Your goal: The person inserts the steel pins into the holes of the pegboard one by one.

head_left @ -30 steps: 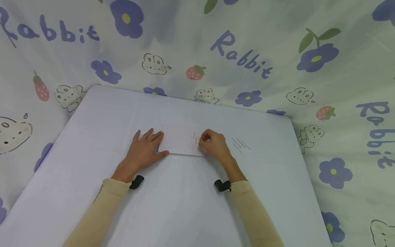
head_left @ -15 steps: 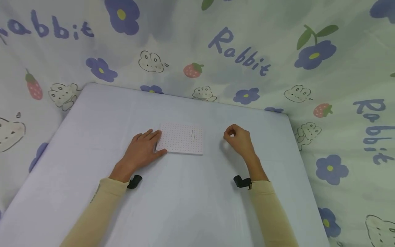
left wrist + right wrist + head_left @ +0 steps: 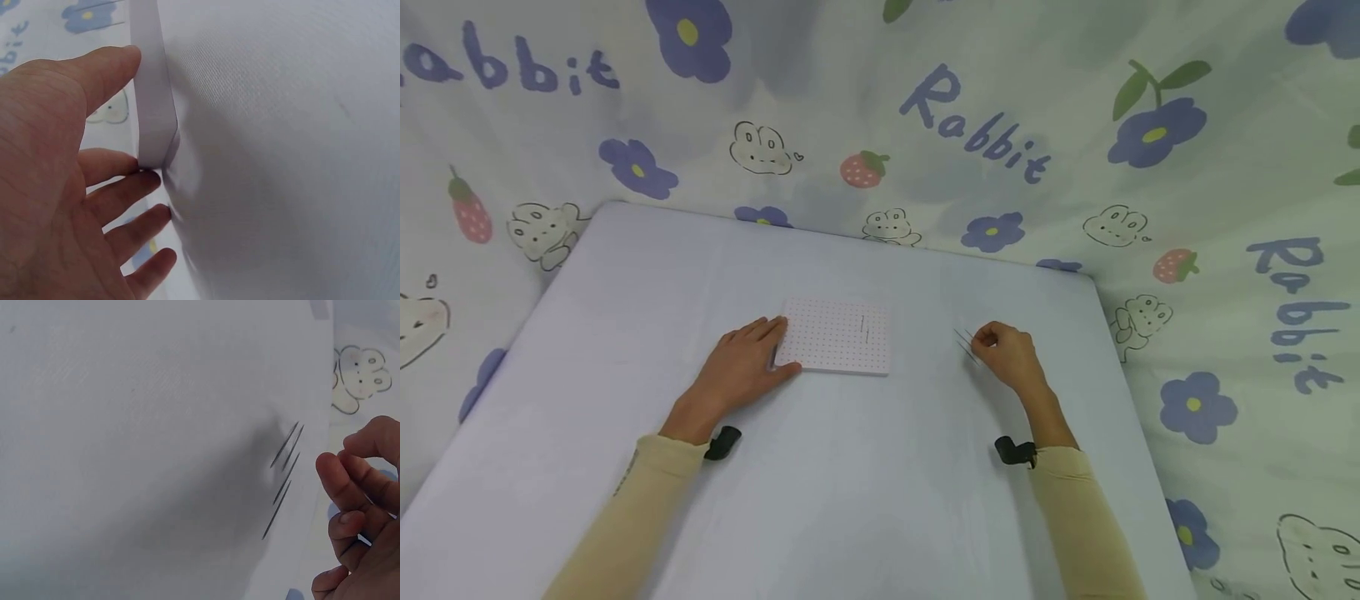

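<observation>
A white board (image 3: 831, 342) with a grid of small dots lies on the table. Two thin dark needle-like sticks (image 3: 862, 323) show near its right side; whether they stand or lie I cannot tell. My left hand (image 3: 741, 362) rests at the board's left end, thumb along the near edge, and in the left wrist view its thumb touches the board's side (image 3: 153, 94). To the right of the board, my right hand (image 3: 1006, 354) hovers by several similar thin sticks (image 3: 289, 456) on the table. Its fingers (image 3: 331, 478) are loosely bent, with nothing visible between them.
A white cloth covers the table (image 3: 850, 492). Behind and beside it hangs a curtain (image 3: 820, 83) printed with flowers, rabbits and strawberries. A black wrist camera (image 3: 1015, 450) sits at the right cuff, another black camera (image 3: 724, 442) at the left.
My right hand has left the board's right side and moved right to the loose sticks. The left hand stays at the board, and the two sticks on it look unmoved.
</observation>
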Available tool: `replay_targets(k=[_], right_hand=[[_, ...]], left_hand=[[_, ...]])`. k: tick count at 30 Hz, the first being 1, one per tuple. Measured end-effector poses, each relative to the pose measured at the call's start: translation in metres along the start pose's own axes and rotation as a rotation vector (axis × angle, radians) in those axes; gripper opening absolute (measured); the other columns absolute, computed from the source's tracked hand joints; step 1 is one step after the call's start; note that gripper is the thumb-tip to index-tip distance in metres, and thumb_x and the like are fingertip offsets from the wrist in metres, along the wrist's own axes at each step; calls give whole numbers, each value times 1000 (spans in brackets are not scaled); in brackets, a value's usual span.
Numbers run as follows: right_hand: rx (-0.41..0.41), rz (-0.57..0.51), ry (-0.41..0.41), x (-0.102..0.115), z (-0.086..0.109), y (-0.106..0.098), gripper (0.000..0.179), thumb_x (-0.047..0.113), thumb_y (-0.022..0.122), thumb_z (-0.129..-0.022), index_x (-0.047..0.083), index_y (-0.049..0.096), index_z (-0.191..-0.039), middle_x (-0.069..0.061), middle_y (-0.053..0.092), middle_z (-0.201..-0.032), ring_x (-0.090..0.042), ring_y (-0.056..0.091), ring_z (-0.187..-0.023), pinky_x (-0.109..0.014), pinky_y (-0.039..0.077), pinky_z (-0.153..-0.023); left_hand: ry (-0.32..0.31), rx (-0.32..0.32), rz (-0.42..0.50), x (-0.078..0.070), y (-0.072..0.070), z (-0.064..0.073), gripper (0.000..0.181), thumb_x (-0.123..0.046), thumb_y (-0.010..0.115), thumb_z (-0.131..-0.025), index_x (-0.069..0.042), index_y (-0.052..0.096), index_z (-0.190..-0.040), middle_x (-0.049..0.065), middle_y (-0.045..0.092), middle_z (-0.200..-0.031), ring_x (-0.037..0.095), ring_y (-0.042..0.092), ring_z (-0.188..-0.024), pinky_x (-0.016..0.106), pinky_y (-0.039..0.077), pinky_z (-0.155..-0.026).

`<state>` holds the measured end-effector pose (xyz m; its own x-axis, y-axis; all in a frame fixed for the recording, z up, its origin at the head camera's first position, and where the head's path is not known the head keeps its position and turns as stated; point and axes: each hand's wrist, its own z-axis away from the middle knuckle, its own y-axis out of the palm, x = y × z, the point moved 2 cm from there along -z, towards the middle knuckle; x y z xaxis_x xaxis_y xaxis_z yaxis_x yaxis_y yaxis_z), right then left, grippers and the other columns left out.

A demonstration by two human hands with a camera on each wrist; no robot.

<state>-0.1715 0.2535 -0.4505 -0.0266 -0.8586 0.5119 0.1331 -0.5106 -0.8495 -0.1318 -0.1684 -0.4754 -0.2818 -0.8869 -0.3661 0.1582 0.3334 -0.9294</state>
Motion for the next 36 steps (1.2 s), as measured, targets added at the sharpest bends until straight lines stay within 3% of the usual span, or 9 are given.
replay_targets(k=[16,23,36], right_hand=[[78,82,30,-9,-1,16,24,28,66,-96,9,75,-109,-7,74,-104,-26,68,-94,-43,54,-78],[35,132,9,-8,-4,18,23,28,69,-96,10,76,-107,-6,76,-103,-29,68,-100,-61,39,-98],[-15,196,-24,-3,-6,23,19,27,69,-95,12,79,-103,-5,77,-101,-33,68,-101,-59,40,-92]], left_hand=[[13,-22,6,2,1,-1,81,-44,68,-95,2,37,-153,21,39,-157,43,33,-145,62,32,-113],[13,-23,1,2,1,-1,81,-44,68,-94,2,37,-153,21,38,-157,43,33,-145,62,31,-113],[9,-6,10,1,1,-1,82,-46,68,-94,1,36,-154,21,38,-157,43,33,-145,62,31,-113]])
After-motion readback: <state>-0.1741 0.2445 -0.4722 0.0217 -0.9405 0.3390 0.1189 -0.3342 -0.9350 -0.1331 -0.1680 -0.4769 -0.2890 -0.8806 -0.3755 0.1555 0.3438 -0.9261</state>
